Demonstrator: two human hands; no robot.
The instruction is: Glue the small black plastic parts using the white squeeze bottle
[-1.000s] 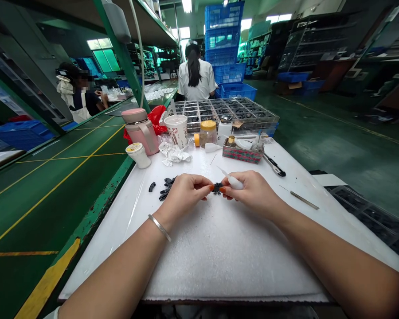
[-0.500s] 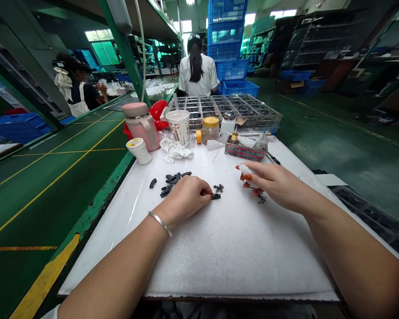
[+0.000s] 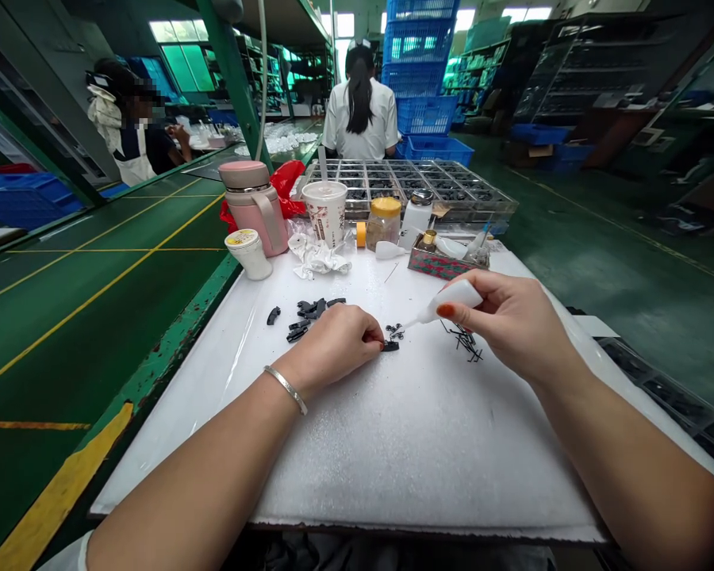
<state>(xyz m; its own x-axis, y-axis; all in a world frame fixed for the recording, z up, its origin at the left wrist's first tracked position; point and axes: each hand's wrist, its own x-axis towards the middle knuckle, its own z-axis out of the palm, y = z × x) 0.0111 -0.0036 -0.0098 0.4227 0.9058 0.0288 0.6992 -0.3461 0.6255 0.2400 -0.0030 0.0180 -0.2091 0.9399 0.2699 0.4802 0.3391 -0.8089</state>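
Note:
My left hand point(image 3: 346, 342) rests on the white board, its fingers pinching a small black plastic part point(image 3: 391, 346). In my right hand point(image 3: 505, 317) is a white squeeze bottle point(image 3: 459, 296), tilted so that its thin nozzle points left and down near that part. Small black rings point(image 3: 395, 330) lie just behind the pinched part, close to the nozzle tip. Beneath and beside my right hand is a loose pile of thin black bent pins point(image 3: 465, 342). Several more black curved parts point(image 3: 312, 309) are heaped beyond my left hand, one lying apart.
Along the board's back stand a pink thermos point(image 3: 253, 208), a white tub point(image 3: 248, 254), a drink cup point(image 3: 324, 212), crumpled tissue point(image 3: 318, 257), a yellow-lidded jar point(image 3: 384, 220) and a small box point(image 3: 440, 262). Behind them sits a divided tray point(image 3: 476, 190). Two people sit farther off.
The squeeze bottle in my right hand has swung round, so its nozzle now points left toward the black part. My left hand keeps its pinch. The view has shifted slightly.

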